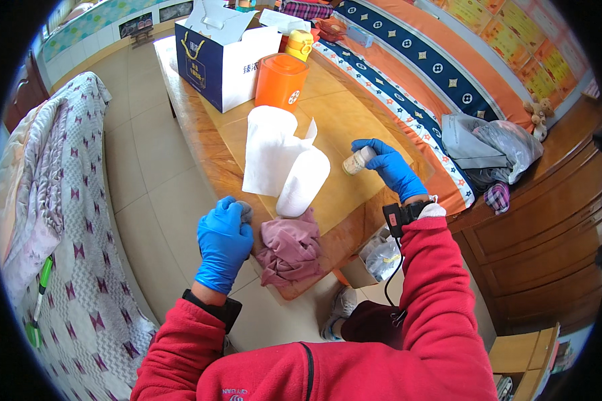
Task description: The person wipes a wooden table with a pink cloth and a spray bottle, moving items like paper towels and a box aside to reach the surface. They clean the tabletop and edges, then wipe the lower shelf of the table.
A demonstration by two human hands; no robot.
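Observation:
My right hand (394, 170), in a blue glove, holds a small whitish bottle (359, 161) by its side, tilted over the right part of the wooden table (344, 230). My left hand (225, 239), gloved too, is closed at the table's left edge. A bit of something grey and rounded (246, 212) shows past its fingers; its kind I cannot make out. Between the hands lie two white paper rolls (269, 150), joined by a loose sheet. A crumpled pink cloth (289, 248) rests on the near corner, just right of my left hand.
Farther back on the table stand an orange canister (280, 81), a yellow-lidded bottle (299, 45) and a blue and white box (231, 60). A patterned covered sofa (80, 267) is at the left. To the right are an orange bench cover (408, 87), plastic bags (485, 147) and a wooden cabinet (535, 234).

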